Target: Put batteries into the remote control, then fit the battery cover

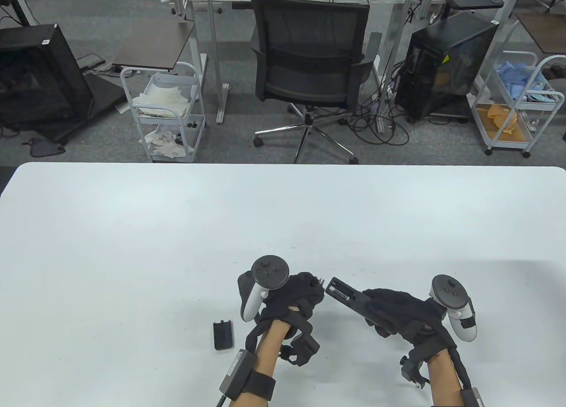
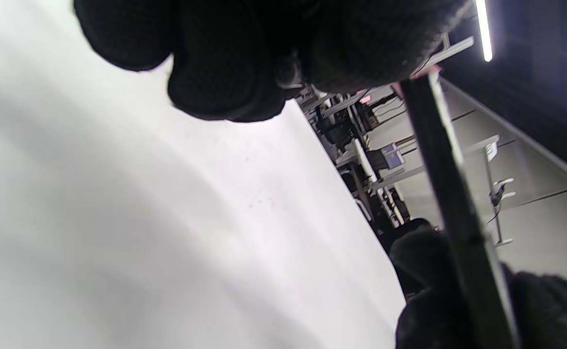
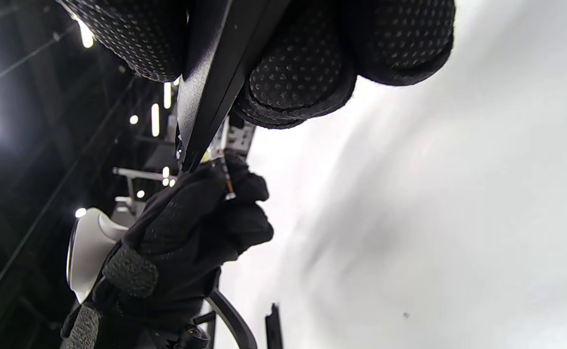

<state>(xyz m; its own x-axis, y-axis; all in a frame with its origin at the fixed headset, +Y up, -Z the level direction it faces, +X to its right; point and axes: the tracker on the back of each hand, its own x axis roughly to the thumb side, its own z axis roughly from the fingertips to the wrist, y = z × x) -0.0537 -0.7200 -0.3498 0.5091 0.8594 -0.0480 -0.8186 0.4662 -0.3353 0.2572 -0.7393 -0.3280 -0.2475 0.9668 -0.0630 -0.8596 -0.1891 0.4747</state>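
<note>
One white tabletop [image 1: 132, 230] carries the work. Two gloved hands are over its near edge. The right hand [image 1: 398, 312] grips one black remote [image 1: 347, 294], fingers wrapped around its lower half, lifting it off the tabletop with the open battery bay facing up and its end aimed at the left hand [image 1: 296, 296]. The left hand's fingers are curled together, pinching one small battery [image 3: 227, 182] right at the remote's end. One black battery cover [image 1: 223, 335] lies flat on the tabletop, just left of the left wrist, touched by neither hand.
</note>
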